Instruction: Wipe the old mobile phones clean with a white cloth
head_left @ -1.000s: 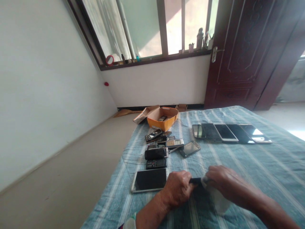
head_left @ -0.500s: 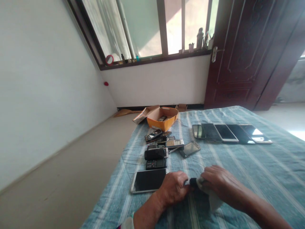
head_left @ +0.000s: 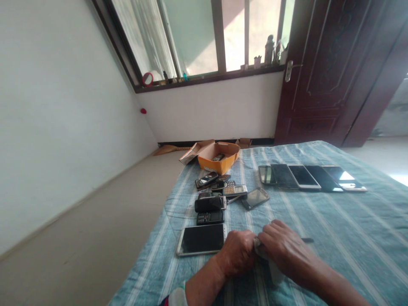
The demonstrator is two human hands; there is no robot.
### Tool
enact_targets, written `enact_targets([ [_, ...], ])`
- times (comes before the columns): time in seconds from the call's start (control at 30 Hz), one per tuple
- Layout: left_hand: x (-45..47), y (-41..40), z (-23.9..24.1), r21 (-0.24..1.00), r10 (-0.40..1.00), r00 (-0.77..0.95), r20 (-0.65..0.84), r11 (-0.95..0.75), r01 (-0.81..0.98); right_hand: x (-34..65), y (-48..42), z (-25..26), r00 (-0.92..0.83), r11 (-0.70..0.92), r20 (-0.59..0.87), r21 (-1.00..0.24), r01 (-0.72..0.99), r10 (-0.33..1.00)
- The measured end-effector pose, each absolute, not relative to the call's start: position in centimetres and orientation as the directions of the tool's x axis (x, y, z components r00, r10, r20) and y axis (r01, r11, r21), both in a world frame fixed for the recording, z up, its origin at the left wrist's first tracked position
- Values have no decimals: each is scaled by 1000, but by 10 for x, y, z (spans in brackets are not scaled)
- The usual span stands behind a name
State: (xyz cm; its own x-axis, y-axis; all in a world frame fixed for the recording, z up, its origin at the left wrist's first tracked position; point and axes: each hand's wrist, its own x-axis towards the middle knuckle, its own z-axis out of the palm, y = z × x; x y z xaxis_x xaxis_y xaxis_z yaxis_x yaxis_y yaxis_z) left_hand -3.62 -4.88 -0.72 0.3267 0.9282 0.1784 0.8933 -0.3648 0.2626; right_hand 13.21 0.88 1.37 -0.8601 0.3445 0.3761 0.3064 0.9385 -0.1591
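My left hand (head_left: 237, 253) is closed on one end of a dark phone (head_left: 306, 240), most of which lies hidden under my hands; its far end shows just right of my right hand. My right hand (head_left: 282, 248) is closed on a pale cloth (head_left: 274, 271) and presses it onto the phone, touching my left hand. Both hands rest on the blue striped tablecloth (head_left: 334, 238) near its front. A large smartphone (head_left: 201, 239) with a dark screen lies just left of my left hand.
Several small keypad phones (head_left: 213, 197) are heaped beyond the large phone. An open orange box (head_left: 218, 157) stands at the table's far left edge. A row of several smartphones (head_left: 310, 177) lies at the far right. A dark door (head_left: 334, 68) and a window are behind.
My right hand has slid left along the phone with the cloth until it meets my left hand. The phone's right end has come into view. My left hand stayed put.
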Motion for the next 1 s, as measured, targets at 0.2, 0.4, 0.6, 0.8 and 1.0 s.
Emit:
enact_targets([
  [0.2,-41,-46,-5,293,939,316,136,-343,893,154,24,31,-882,912,241,-173,372,405],
  [0.4,-43,-45,-4,352,950,286,124,-312,883,170,33,36,-833,834,150,-260,487,533],
  [0.6,-39,-45,-8,313,952,281,118,-304,900,145,16,20,-852,902,298,-172,396,431],
  [0.8,-40,-46,-6,321,944,305,129,-331,888,148,19,28,-866,893,232,-200,403,443],
  [1.0,-40,-46,-3,346,952,287,103,-305,887,167,31,41,-810,778,8,-285,560,587],
])
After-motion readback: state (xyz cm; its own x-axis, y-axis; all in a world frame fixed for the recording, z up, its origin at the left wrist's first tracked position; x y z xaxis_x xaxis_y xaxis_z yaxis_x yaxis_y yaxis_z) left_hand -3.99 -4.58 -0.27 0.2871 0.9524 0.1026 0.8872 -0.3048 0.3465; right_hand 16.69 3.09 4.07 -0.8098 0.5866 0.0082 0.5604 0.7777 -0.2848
